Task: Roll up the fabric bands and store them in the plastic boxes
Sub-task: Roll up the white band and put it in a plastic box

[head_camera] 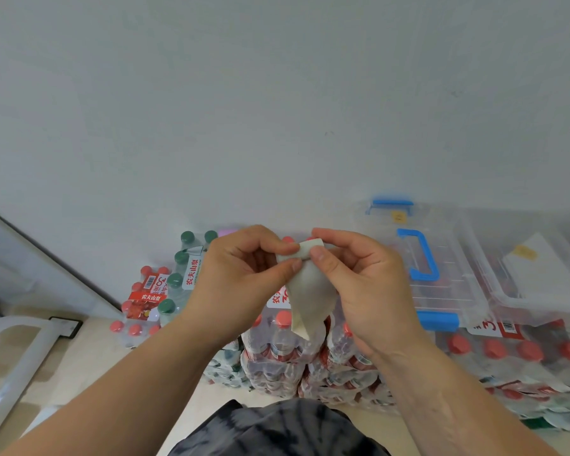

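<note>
Dark patterned garment [277,432], bottom centre | left hand [241,274], centre: thumb and forefinger pinch fabric band [310,291] at its top end | band's long axis near vertical, loose tail hanging below the grip; rolling would run downward along the tail | right hand [359,284] pinches same end | plastic boxes [451,291], centre right, nearer right hand

Bare forearms [129,383] enter from 7 and 5 o'clock. The left hand [244,274] and right hand [359,284] have short, plain nails. At 6 o'clock sits a dark, grey-black mottled garment [277,429].
</note>
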`<state>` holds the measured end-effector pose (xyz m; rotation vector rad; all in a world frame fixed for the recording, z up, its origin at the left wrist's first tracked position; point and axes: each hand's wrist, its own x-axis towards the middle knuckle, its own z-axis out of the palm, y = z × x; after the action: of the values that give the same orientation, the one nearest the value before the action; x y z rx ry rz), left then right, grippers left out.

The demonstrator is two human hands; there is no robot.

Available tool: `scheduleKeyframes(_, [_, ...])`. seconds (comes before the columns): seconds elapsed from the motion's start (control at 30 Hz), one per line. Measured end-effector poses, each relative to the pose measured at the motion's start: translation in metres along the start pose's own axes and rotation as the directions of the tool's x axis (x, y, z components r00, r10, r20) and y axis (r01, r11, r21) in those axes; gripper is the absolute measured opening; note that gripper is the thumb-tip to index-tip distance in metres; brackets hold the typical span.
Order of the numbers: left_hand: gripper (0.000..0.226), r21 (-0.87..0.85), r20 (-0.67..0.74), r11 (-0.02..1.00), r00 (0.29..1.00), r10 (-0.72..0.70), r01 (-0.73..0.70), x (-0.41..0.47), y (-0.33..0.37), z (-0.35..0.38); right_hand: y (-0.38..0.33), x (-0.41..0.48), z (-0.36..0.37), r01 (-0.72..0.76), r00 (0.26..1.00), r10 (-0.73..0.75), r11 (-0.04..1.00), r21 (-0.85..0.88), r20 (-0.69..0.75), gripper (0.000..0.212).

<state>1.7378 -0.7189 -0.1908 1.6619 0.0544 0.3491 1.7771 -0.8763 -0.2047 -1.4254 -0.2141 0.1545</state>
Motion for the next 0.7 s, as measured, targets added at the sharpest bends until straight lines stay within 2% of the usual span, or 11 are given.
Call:
scheduleKeyframes(0.07, [0.013, -0.047, 0.019, 0.998, 0.999, -0.034, 0.035, -0.0005, 0.0026, -0.0007, -0.0001, -0.0009, 0.0008, -0.007, 1.0, 0.007, 1.0, -0.001, -0.01, 0.023])
scheduleKeyframes(0.13, [0.021, -0.088, 0.011, 0.993, 0.997, -0.078, 0.079, -0.0013, 0.0053, -0.001, 0.0002, -0.0014, 0.0008, -0.019, 0.999, 0.018, 1.0, -0.009, -0.028, 0.025])
scheduleKeyframes(0.23, [0.024, -0.082, 0.031, 0.991, 0.994, -0.105, 0.107, -0.0005, 0.0054, -0.0025, -0.0005, -0.0014, 0.0007, -0.042, 0.998, 0.044, 0.999, 0.032, -0.045, 0.025])
scheduleKeyframes(0.47, [0.026, -0.085, 0.099, 0.994, 0.993, -0.06, 0.068, 0.002, 0.0055, -0.0071, -0.0047, -0.0006, 0.0005, -0.102, 0.994, 0.106, 0.982, 0.161, -0.015, 0.017])
scheduleKeyframes(0.7, [0.02, -0.087, 0.099, 0.995, 0.995, -0.031, 0.039, 0.0047, 0.0072, -0.0052, -0.0055, 0.0008, 0.0056, -0.119, 0.992, 0.123, 0.965, 0.232, -0.004, 0.019])
